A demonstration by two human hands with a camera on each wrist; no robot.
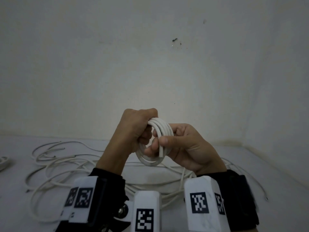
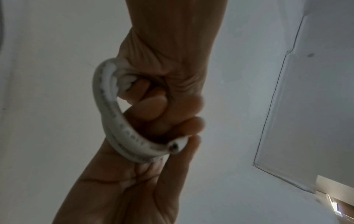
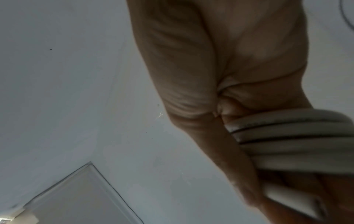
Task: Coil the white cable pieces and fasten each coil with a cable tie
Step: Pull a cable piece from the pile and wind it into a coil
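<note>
A small coil of white cable (image 1: 160,131) is held up in front of the wall, between both hands. My left hand (image 1: 137,126) grips the coil's upper left part in a fist. My right hand (image 1: 173,141) pinches the right side, thumb pressing the cut cable end (image 1: 161,152) against the loops. In the left wrist view the coil (image 2: 113,121) curves round the curled fingers, and its cut end (image 2: 175,146) faces the camera. The right wrist view shows several loops (image 3: 287,144) lying side by side under the hand. No cable tie is in view.
Several loose white cable pieces (image 1: 66,163) lie tangled on the white surface (image 1: 167,178) below the hands, spreading left and right. Another small white coil (image 1: 3,162) sits at the far left edge. A plain wall (image 1: 150,64) stands close behind.
</note>
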